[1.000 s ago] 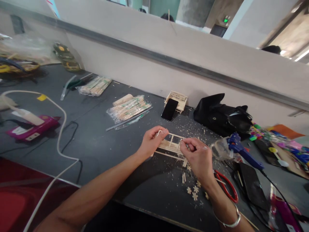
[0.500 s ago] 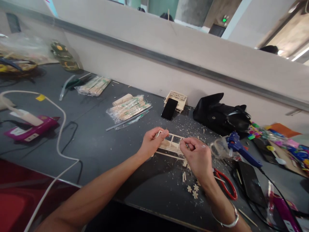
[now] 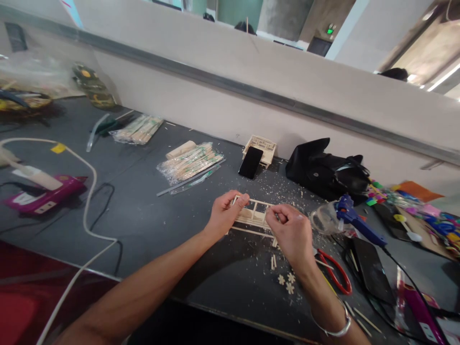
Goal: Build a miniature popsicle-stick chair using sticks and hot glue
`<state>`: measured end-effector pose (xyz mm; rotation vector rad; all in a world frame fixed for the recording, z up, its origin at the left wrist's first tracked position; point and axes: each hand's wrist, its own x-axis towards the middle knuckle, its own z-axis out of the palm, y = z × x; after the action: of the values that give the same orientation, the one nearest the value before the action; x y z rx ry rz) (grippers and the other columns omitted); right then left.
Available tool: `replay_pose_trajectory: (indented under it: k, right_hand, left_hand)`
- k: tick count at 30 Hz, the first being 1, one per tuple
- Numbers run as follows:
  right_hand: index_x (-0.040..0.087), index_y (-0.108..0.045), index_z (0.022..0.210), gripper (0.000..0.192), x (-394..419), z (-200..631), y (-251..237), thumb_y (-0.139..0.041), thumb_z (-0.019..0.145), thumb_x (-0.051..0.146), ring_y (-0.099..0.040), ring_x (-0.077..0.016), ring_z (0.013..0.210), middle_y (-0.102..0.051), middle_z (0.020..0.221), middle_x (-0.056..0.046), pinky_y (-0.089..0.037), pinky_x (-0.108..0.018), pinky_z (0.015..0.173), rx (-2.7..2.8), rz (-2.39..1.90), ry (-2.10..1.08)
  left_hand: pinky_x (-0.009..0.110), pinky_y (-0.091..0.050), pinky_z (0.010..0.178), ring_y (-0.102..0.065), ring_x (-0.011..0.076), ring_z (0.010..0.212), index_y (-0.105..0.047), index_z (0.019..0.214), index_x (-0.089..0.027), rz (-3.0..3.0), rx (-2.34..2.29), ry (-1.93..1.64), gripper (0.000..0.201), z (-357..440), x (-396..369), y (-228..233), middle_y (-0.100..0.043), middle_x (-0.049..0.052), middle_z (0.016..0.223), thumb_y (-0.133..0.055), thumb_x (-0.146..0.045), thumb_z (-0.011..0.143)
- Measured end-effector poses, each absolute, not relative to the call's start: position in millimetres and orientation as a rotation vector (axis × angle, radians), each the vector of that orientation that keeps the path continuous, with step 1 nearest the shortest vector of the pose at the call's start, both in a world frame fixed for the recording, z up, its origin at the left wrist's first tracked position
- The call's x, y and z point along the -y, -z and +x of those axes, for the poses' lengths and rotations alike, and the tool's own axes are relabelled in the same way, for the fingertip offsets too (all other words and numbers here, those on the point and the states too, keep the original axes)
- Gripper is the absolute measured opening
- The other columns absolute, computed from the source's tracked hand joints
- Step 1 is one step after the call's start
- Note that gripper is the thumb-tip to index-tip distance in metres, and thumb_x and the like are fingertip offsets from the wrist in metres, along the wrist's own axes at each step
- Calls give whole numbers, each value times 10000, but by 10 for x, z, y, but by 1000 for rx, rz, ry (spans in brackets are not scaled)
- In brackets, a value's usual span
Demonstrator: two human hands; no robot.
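Note:
Between my hands is a small pale wooden frame model (image 3: 253, 219) built of thin sticks, with upright posts and rails. My left hand (image 3: 227, 211) pinches its upper left corner between thumb and fingers. At the right end, my right hand (image 3: 292, 230) has its fingertips pinched together against a post; whether a separate small piece is between them is hidden. Just below the model lie short stick pieces (image 3: 273, 261) and several flower-shaped wooden pieces (image 3: 289, 288). Pale shavings are scattered around them on the dark table.
A phone (image 3: 250, 162) leans on a small wooden model (image 3: 265, 147) behind. Bagged sticks (image 3: 194, 163) lie left of it. To the right are a black bag (image 3: 327, 170), a blue glue gun (image 3: 359, 223) and red-handled pliers (image 3: 339, 273). A white cable (image 3: 91, 191) runs along the left.
The view has shifted slightly. Both hands keep nearly the same hold and position on the wooden frame model.

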<state>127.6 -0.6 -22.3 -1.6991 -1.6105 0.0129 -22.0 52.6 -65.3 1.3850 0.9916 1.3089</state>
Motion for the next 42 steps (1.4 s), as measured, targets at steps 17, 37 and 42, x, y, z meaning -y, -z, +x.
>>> replay_pose_trajectory:
  k: [17, 37, 42]
  right_hand:
    - [215, -630, 568, 237, 10, 1261, 226, -522, 762, 299, -425, -116, 480, -470, 521, 39, -321, -240, 508, 1601, -1750, 3]
    - [218, -625, 562, 238, 18, 1231, 183, -529, 755, 319, -425, -113, 478, -467, 518, 40, -316, -239, 507, 1581, -1835, -43]
    - [220, -637, 583, 239, 101, 1298, 132, -534, 779, 309, -441, -111, 482, -492, 523, 37, -332, -242, 512, 1650, -1774, -92]
  left_hand:
    - [237, -349, 546, -434, 114, 571, -611, 631, -180, 1378, -986, -1330, 403, -223, -522, 656, -523, -26, 609, -611, -530, 831]
    - [236, -369, 563, -474, 118, 598, -618, 631, -179, 1408, -982, -1352, 412, -228, -529, 684, -571, -18, 644, -614, -535, 838]
    - [238, -345, 560, -452, 120, 609, -586, 619, -180, 1394, -968, -1346, 413, -226, -530, 714, -522, -22, 639, -609, -531, 835]
